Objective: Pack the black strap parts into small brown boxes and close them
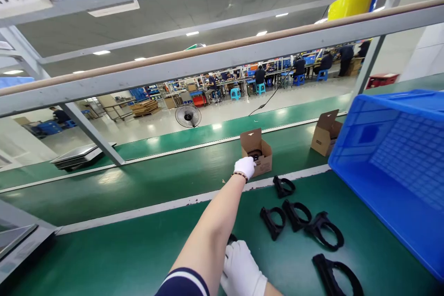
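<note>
My left hand (244, 167), in a white glove, reaches far forward to the left side of an open cardboard box (264, 164). Its fingers are closed at the rim, beside a black part (255, 153) inside; whether they grip the box wall or that part I cannot tell. Nearer to me, my right hand (241, 268), also gloved, is closed around a black piece (232, 239), mostly hidden behind my left forearm. Several black ring-shaped brackets lie to the right on the green surface, among them one bracket (274, 223) close to my right hand.
A large blue crate (391, 189) stands tilted at the right. Behind it, another open cardboard box (324, 135) sits on the green belt (173, 166). A metal frame rail (215, 60) crosses above. Beyond are a fan (188, 116) and several seated people.
</note>
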Tool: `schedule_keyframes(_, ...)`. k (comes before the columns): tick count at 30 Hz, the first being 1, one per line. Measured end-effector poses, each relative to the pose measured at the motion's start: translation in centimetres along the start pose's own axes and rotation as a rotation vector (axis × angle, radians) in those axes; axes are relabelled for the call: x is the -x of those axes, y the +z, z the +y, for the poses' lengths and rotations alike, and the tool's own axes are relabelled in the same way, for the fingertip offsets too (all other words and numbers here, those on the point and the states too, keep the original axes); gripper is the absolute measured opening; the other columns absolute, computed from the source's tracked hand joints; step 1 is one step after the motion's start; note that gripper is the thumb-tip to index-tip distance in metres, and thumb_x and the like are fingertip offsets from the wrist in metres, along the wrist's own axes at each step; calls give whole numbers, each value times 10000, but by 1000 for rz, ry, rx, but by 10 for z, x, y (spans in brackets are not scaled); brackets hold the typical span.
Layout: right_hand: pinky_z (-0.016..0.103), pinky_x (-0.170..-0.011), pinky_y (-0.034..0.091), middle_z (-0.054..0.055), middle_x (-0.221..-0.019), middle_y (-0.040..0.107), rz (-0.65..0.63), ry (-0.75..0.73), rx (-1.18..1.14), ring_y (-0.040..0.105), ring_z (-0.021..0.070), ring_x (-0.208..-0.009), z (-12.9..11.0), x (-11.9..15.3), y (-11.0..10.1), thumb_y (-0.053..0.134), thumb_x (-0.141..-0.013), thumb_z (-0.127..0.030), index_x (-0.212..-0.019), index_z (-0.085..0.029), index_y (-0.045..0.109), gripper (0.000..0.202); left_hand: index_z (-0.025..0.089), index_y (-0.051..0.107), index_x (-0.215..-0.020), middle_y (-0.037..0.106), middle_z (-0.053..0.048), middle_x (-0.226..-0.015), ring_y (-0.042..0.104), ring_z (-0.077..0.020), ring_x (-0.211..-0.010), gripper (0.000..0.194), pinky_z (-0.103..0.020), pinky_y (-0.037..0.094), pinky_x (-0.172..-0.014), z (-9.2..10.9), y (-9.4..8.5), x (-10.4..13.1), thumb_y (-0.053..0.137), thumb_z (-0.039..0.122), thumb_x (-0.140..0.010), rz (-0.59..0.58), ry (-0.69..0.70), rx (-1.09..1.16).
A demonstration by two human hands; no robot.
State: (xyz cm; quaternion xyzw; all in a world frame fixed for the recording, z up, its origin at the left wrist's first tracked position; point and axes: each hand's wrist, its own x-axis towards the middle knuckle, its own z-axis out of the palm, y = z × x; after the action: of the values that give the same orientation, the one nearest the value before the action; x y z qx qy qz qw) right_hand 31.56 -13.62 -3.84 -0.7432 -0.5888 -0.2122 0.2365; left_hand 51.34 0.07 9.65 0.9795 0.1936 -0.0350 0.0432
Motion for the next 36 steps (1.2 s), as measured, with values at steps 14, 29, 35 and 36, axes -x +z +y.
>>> schedule_keyframes(14, 405, -859, 418, 123, -1002, 589, 384, -103, -214, 526, 247, -955, 12, -3, -47, 484, -914, -217, -1275, -103, 432, 383, 178, 675, -906, 675, -74, -886, 647, -203, -856, 226, -314, 496, -785, -134, 26, 233, 469, 268, -928, 146, -106, -30)
schedule_keyframes(29, 328, -502, 259, 42, -592, 552, -190, -394, -63, 498, 182, -489, -79, -55, -62, 392, -898, -218, -821, -186, 605, 229, 190, 569, -813, 559, -10, -577, 553, -137, -527, 243, -249, 438, -554, -113, 93, 402, 360, 229, -930, 691, 214, 166)
schedule_keyframes(35, 314, -554, 387, 42, -715, 617, -298, -427, -173, 564, 175, -584, -68, -57, -89, 364, -919, -222, -830, -223, 615, 266, 161, 465, -1252, 597, -153, -1203, 571, -241, -1145, 442, -434, 469, -991, -116, 101, 408, 359, 469, -954, 947, -185, 676)
schedule_keyframes(36, 331, -635, 446, 58, -818, 647, -223, -351, -248, 606, 192, -696, -58, -54, -95, 374, -924, -245, -925, -234, 632, 258, 158, 416, -1318, 541, -162, -1303, 513, -242, -1235, 477, -454, 422, -1055, -116, 102, 406, 317, 466, -968, 916, -231, 766)
